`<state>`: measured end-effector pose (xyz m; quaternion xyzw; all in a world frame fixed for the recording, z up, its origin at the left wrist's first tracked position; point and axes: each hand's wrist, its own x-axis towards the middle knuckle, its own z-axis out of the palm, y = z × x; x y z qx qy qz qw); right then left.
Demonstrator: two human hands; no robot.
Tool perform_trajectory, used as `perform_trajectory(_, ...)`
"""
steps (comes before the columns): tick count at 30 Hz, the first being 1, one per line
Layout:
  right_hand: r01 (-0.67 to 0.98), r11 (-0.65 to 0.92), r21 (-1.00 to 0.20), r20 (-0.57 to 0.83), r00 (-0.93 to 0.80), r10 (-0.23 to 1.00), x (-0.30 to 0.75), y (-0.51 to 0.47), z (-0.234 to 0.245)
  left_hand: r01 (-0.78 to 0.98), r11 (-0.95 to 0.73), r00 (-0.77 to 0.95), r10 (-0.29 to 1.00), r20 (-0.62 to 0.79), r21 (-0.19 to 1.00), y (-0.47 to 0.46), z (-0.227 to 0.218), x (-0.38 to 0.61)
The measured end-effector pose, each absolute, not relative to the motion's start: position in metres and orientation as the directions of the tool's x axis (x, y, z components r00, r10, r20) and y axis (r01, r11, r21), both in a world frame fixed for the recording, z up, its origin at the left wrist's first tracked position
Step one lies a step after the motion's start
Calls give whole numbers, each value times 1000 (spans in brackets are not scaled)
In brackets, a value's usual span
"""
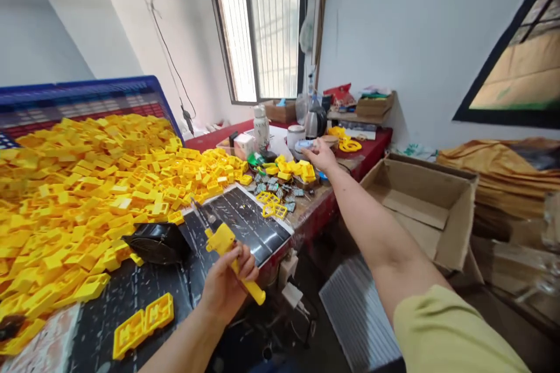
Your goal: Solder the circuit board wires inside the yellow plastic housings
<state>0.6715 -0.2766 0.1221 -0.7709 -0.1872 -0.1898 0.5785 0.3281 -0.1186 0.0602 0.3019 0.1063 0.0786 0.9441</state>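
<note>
**A:** Whitewashed room, barred window (258,29), long red-edged workbench (371,148) with a dark mat at the near end. Huge heap of small yellow plastic frame parts (87,186) spills from a blue plastic crate (83,96) across the left side.

**B:** Hands?

**A:** From my feed: left hand (227,285) is closed around a yellow plastic-handled screwdriver (227,250), metal tip pointing up and away over the mat. Right hand (321,154) is stretched far out to the clutter at the back of the bench, fingers spread over a small pale round container (304,145). I can't tell if it has hold of it or is just touching.

**B:** Risks?

**A:** My read: long reach, arm passing just above a small pile of yellow parts (297,170) and grey bits; a drag of the forearm could sweep them off the edge toward the open cardboard box (420,204). White bottle (261,127) and steel kettle (315,119) stand near that hand, easy to knock. Screwdriver tip is unguarded while attention is elsewhere. The heap looks loose and could slide onto the black wedge-shaped fixture (157,242).
</note>
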Motion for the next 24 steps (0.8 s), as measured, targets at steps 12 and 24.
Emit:
perform_trajectory(12,431,134,-892,451,841,300,469,-281,62,8,666,925,279,-259,746,-156,39,330)
perform_trajectory(24,323,223,-920,393,763,513,412,-265,90,95,667,969,107,-221,739,-175,25,281)
